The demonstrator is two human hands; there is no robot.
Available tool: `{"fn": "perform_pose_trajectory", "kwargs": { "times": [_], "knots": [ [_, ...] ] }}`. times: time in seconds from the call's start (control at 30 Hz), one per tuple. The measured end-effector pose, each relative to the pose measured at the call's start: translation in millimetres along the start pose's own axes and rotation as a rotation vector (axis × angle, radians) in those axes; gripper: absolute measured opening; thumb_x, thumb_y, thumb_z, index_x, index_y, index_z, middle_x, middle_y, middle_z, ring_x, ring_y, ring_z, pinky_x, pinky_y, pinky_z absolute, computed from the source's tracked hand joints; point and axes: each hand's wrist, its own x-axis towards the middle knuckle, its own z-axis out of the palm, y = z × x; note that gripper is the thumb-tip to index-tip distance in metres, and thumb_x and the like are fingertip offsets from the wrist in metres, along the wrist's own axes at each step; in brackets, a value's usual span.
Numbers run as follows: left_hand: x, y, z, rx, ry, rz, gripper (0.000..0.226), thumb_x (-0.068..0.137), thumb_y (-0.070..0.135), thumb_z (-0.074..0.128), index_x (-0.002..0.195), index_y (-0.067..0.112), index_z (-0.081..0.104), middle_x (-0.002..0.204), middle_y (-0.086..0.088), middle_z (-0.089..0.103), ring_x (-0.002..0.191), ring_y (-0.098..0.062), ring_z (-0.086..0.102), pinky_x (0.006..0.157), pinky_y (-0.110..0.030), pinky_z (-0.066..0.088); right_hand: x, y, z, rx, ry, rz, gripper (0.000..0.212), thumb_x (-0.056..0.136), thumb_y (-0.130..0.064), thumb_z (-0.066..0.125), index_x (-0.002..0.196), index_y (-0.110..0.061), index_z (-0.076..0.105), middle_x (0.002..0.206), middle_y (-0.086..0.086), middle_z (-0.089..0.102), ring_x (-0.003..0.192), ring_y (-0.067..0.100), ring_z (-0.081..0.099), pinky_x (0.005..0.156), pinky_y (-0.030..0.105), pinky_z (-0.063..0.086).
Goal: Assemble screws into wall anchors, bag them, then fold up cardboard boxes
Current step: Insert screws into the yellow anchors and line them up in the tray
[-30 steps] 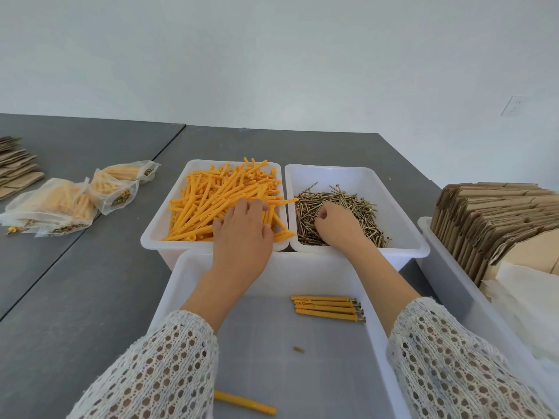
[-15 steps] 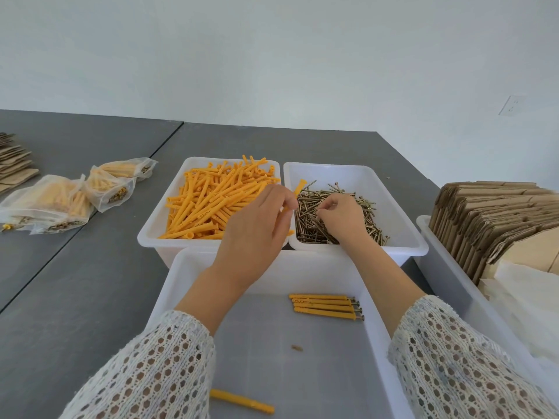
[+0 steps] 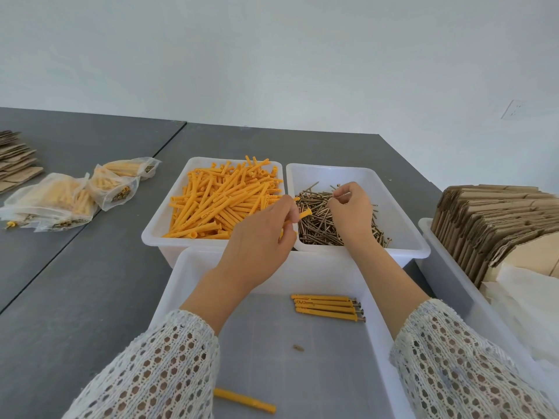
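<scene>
My left hand [image 3: 261,240] is shut on an orange wall anchor [image 3: 305,214], held over the gap between two white bins. The left bin [image 3: 157,234] is full of loose orange anchors [image 3: 223,201]. The right bin [image 3: 405,237] holds a pile of brass screws [image 3: 317,228]. My right hand [image 3: 351,213] hovers above that pile and pinches one screw [image 3: 340,193] between its fingertips. In the nearer white bin [image 3: 187,267], several assembled anchors with screws [image 3: 328,306] lie side by side, and one more anchor [image 3: 245,400] lies near the bottom edge.
Filled clear bags [image 3: 60,201] of anchors lie on the grey table [image 3: 75,297] at left, with flat cardboard [image 3: 15,164] behind them. At right, a white bin [image 3: 444,273] holds a stack of flattened cardboard boxes [image 3: 496,219] and white plastic bags [image 3: 529,300].
My left hand lifted out of the anchor bin holding one anchor and moved right. My right hand rose from the screw pile with a single screw pinched in its fingers.
</scene>
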Motion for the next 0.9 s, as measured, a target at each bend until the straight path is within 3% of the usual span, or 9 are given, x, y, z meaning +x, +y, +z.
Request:
{"fn": "perform_pose_trajectory", "kwargs": {
  "times": [0.1, 0.4, 0.7, 0.9],
  "knots": [
    [-0.1, -1.6, 1.1, -0.018, -0.009, -0.034, 0.015, 0.096, 0.010, 0.047, 0.098, 0.025, 0.043, 0.076, 0.005, 0.058, 0.054, -0.012, 0.046, 0.047, -0.026, 0.032, -0.5, -0.8, -0.3, 0.001, 0.019, -0.006, 0.019, 0.086, -0.003, 0.059, 0.085, -0.022, 0.055, 0.074, -0.007, 0.056, 0.066, 0.004, 0.052, 0.055, 0.016, 0.035],
    [-0.3, -3.8, 1.5, -0.056, -0.048, -0.100, 0.011, 0.100, 0.014, 0.046, 0.109, 0.021, 0.048, 0.072, 0.001, 0.059, 0.058, -0.016, 0.052, 0.052, -0.037, 0.042, -1.2, 0.0, -0.6, -0.026, 0.085, -0.006, 0.014, 0.085, -0.001, 0.058, 0.088, -0.015, 0.059, 0.073, -0.008, 0.055, 0.065, 0.004, 0.052, 0.057, 0.015, 0.036],
    [-0.4, -6.0, 4.6, -0.043, -0.048, -0.102, 0.010, 0.101, 0.016, 0.046, 0.106, 0.024, 0.050, 0.070, 0.005, 0.058, 0.055, -0.011, 0.045, 0.049, -0.027, 0.030, -6.0, -6.0, -1.5, 0.003, 0.093, -0.140, 0.019, 0.086, 0.005, 0.054, 0.090, -0.014, 0.059, 0.076, -0.008, 0.054, 0.066, 0.005, 0.050, 0.060, 0.012, 0.038],
    [-0.1, -7.8, 4.1, -0.052, -0.030, -0.110, 0.010, 0.102, 0.019, 0.047, 0.105, 0.027, 0.050, 0.072, 0.007, 0.058, 0.056, -0.012, 0.047, 0.048, -0.025, 0.031, -8.5, -11.0, -1.7, 0.087, 0.101, -0.152, 0.018, 0.087, 0.003, 0.056, 0.088, -0.014, 0.061, 0.080, -0.001, 0.063, 0.070, 0.005, 0.056, 0.061, 0.006, 0.043]
  ]
}}
